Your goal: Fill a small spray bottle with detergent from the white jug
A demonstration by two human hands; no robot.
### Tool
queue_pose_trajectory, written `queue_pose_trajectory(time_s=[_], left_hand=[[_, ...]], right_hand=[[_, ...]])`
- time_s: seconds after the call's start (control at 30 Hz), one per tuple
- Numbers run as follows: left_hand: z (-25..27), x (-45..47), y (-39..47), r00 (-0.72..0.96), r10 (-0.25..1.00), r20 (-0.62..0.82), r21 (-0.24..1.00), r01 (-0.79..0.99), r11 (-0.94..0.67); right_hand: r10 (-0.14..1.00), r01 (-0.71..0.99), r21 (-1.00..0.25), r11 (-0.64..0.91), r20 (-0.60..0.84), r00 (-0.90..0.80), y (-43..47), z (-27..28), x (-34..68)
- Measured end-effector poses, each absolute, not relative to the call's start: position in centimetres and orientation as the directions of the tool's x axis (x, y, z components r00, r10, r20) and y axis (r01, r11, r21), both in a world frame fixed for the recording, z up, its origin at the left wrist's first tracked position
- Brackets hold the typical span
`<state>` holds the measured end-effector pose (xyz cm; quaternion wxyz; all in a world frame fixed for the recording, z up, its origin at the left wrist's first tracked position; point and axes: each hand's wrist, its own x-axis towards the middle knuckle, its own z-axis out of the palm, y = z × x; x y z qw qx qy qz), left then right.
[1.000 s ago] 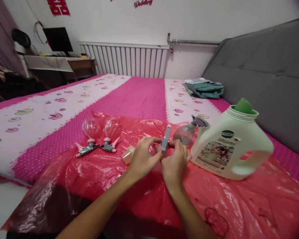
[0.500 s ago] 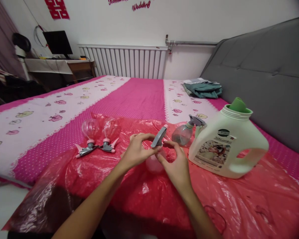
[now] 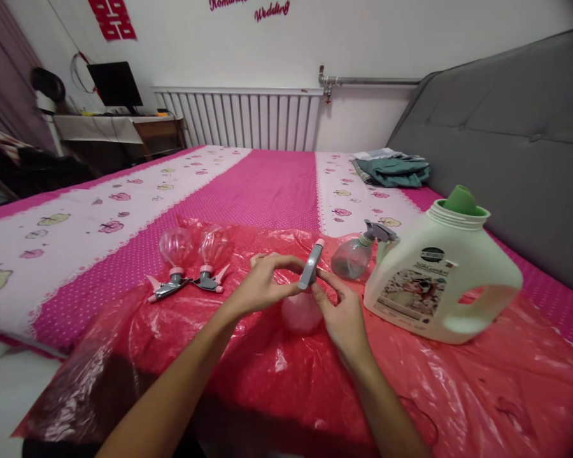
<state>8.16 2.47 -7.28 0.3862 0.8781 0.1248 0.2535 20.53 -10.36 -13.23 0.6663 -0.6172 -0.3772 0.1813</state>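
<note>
A round clear spray bottle (image 3: 302, 313) stands upright between my hands, with a grey trigger sprayer (image 3: 310, 266) tipped in pink at its neck. My left hand (image 3: 267, 281) is closed on the sprayer from the left, thumb at its near end. From the right, my right hand (image 3: 340, 310) pinches it around the neck; the collar is mostly hidden by fingers. To the left, two more spray bottles (image 3: 176, 247) lie with grey and pink triggers toward me. Beyond my right hand, a greyish clear spray bottle (image 3: 351, 257) rests beside a big pale green jug (image 3: 442, 273).
Under everything is a red plastic sheet (image 3: 277, 388), spread over a pink patterned bed (image 3: 267, 184). A green cap (image 3: 459, 200) sits in the jug's mouth. Folded clothes (image 3: 391, 170) lie near the grey headboard (image 3: 501, 114). A desk with a monitor (image 3: 115, 86) is at back left.
The sprayer has turned on the bottle, its long side now pointing more directly away from me. My hands stay around it, and the view has shifted slightly.
</note>
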Motion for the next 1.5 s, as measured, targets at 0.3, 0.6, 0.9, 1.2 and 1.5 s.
queue_pose_trajectory(time_s=[0.3, 0.6, 0.9, 1.2, 1.5], left_hand=[[-8.1, 7.7, 1.7, 0.784, 0.482, 0.392, 0.696, 0.09, -0.712], [-8.7, 7.9, 1.9, 0.821, 0.427, 0.378, 0.771, -0.024, -0.636], [-8.0, 9.2, 0.9, 0.785, 0.506, 0.357, 0.839, -0.031, -0.543], [-7.2, 9.5, 0.3, 0.803, 0.49, 0.338, 0.826, -0.004, -0.563], [-6.4, 9.2, 1.2, 0.837, 0.446, 0.317, 0.847, -0.038, -0.531]], right_hand=[[0.648, 0.27, -0.95, 0.158, 0.306, 0.697, -10.4, -13.0, 20.3], [0.621, 0.305, -0.935, 0.183, 0.35, 0.701, -10.1, -13.2, 20.3], [0.582, 0.257, -0.949, 0.181, 0.314, 0.75, -9.7, -13.4, 20.1], [0.675, 0.26, -0.965, 0.036, 0.215, 0.705, -10.7, -13.7, 20.7], [0.712, 0.327, -0.943, -0.07, 0.182, 0.678, -11.3, -14.4, 20.4]])
